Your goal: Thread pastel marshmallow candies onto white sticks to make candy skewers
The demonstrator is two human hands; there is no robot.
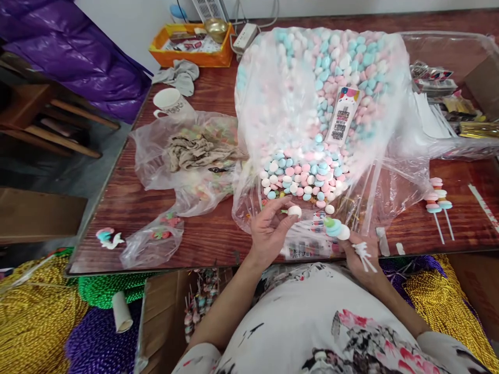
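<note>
My left hand (270,228) pinches a white rounded bead (294,211) between thumb and fingertips, just in front of the loose pile. A small green bit shows beside that bead. In my right hand (362,254) are several thin white sticks (364,255), their ends poking out below the fingers. Above those fingers a stack of blue and white beads (335,228) with a green piece juts to the left; its own stick is hidden. Pink, blue and white beads (302,179) spill from the mouth of a big clear plastic bag (268,98).
Two finished-looking bead sticks (440,202) lie at the right. A printed label stack (343,115) rests on the bag. Farther left are a brown cloth (202,151), a white mug (171,102) and an orange tray (191,57). A clear bin (460,44) stands back right.
</note>
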